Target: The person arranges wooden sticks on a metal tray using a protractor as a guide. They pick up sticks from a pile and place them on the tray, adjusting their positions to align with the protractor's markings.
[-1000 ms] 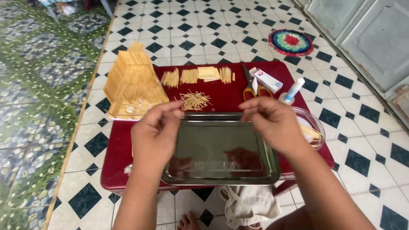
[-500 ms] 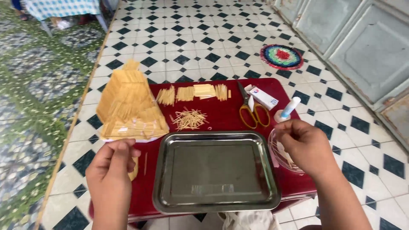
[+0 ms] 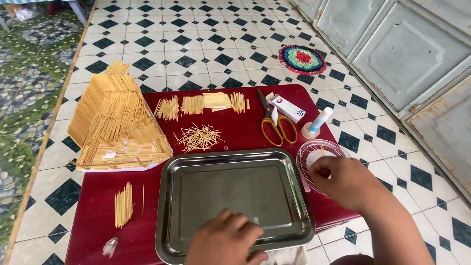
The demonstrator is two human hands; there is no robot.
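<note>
A steel tray lies at the near edge of a dark red low table. My left hand rests on the tray's near rim with the fingers curled over it. My right hand reaches into a small clear round dish at the table's right edge; whether the fingers pinch anything is hidden. A tall house-shaped model of toothpicks stands at the left. Loose toothpicks lie in a heap beyond the tray.
Rows of cut toothpicks lie at the back. Yellow-handled scissors, a small white box and a glue tube sit at the right. A toothpick bundle lies front left. Tiled floor, round woven mat, grey doors at the right.
Both hands left the space above the tray. The left hand dropped to the tray's near rim; the right went right, into the clear dish. The view shifted closer.
</note>
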